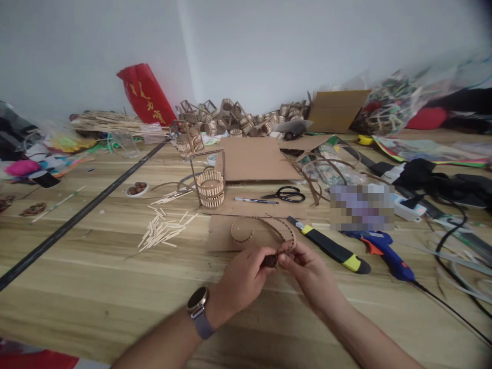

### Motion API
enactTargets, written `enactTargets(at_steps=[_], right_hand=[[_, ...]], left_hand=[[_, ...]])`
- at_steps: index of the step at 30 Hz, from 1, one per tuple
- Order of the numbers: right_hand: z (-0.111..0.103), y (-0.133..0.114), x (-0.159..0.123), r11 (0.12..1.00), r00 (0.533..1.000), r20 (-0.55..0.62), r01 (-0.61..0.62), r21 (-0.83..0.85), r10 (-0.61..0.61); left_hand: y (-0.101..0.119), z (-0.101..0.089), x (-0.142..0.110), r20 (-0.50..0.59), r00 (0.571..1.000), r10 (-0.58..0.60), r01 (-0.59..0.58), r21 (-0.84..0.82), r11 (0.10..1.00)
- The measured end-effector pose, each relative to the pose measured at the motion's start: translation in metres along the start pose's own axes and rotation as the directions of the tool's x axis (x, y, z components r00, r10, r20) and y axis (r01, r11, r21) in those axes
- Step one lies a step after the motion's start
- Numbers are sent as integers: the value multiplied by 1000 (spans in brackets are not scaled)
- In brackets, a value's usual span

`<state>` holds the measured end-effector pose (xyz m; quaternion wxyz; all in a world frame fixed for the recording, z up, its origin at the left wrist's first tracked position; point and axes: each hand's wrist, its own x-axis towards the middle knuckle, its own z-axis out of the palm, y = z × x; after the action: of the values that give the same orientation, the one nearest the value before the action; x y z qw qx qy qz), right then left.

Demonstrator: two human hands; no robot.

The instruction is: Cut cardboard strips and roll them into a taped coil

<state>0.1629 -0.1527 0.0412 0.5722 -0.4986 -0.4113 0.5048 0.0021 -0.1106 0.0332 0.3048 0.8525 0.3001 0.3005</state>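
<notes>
The strip, which is thin, brown and notched along the edge, is in front of the person, with its loose length curving over a piece of cardboard. One part of it seems to be wound into a small dark coil. The left hand grasps this coil, and the right hand pinches the strip just beside it; neither hand is free. The step in hand looks like winding the strip tightly. The next move, in all likelihood, calls for a firm hold on the coil and an even feed of the strip.

Beyond the cardboard, a pen and scissors lie near each other. To the right are a cutter and a blue glue gun. To the left, a small bucket with a tall handle stands upright, and thin sticks are scattered on the wooden table, near a bowl of brown round things. At the back, many similar buckets are heaped between a red bag and a box, before a pale wall.
</notes>
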Motion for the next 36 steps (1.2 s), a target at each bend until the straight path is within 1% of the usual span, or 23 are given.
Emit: enactTargets(at_steps=[3,5,7,9,12,14,17,19,20,21,23,25,27,29,31,33,36], right_hand=[[1,3,-1,999,999,5,-38,36,38],[1,4,-1,997,998,6,-70,25,70],[0,4,-1,993,994,16,-109,-34,110],[-2,3,-1,982,990,31,-130,-137,136],[-1,-1,-2,954,992,32,-106,-280,120],[0,-3,-4,941,994,26,-88,-325,102],[1,-5,-5,941,996,17,-73,-331,83],[0,-6,-5,953,998,-5,-63,-295,64],[-1,-6,-4,962,998,-19,-57,-268,54],[-2,-5,-3,970,998,-33,-52,-237,45],[-3,-4,-2,986,998,-59,-45,-163,36],[-2,-2,-2,995,996,-71,-52,-88,45],[1,1,-3,997,996,-62,-71,-35,69],[4,2,-4,996,995,-44,-91,-14,90],[6,3,-6,995,994,-31,-103,-19,102],[6,3,-6,994,995,-23,-99,-45,98],[4,3,-5,991,997,-38,-75,-110,71]], left_hand=[[-3,3,-2,-26,999,19,-17,50,999],[-7,5,-4,-40,997,69,-65,105,992],[-9,5,-5,-41,990,132,-125,141,982],[-10,4,-5,-30,983,180,-173,157,972],[-10,2,-3,-15,979,203,-196,193,961],[-9,1,-2,-13,975,221,-212,241,947],[-9,3,-2,-27,958,287,-269,273,924],[-8,5,-3,-88,946,312,-285,229,931],[-8,5,-4,-133,946,297,-270,190,944],[-7,6,-4,-174,950,259,-237,137,962],[-5,6,-5,-228,966,123,-128,-5,992],[-3,6,-5,-220,975,-32,-1,-148,989],[-1,6,-4,-197,972,-132,85,-233,969],[0,5,-3,-191,966,-173,120,-258,959],[1,5,-2,-206,962,-180,124,-257,958],[1,4,-1,-222,959,-178,121,-250,961],[0,4,-1,-217,958,-186,126,-265,956]])
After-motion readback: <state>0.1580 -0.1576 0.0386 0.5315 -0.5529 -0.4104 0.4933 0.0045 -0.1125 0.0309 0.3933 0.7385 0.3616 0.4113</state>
